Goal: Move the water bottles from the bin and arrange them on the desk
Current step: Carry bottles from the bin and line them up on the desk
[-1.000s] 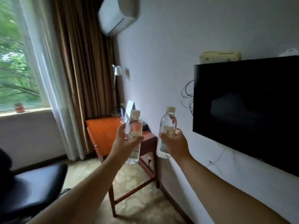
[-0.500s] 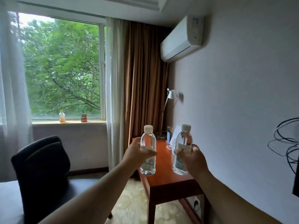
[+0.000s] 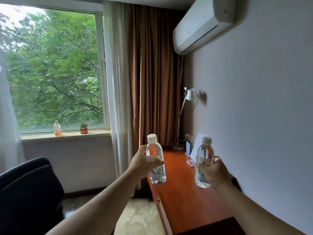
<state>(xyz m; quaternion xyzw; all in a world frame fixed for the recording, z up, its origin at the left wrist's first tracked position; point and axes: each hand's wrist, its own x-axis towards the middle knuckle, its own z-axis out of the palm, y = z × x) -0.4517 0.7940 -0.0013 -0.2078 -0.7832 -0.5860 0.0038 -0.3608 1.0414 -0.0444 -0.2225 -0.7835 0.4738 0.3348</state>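
Black padded chair (image 3: 28, 192): cut off by the left and bottom edges.
White wall air conditioner (image 3: 203, 24): top cropped.
Small blue card (image 3: 188, 147) on the orange wooden bench (image 3: 191, 200): print too small to read.

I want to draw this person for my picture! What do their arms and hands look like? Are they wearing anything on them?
Both arms are bare as far as the picture shows: no sleeves are in view. The left hand and the right hand wear no gloves, and no watch, bracelet or ring can be seen. So draw two plain, long bare arms.
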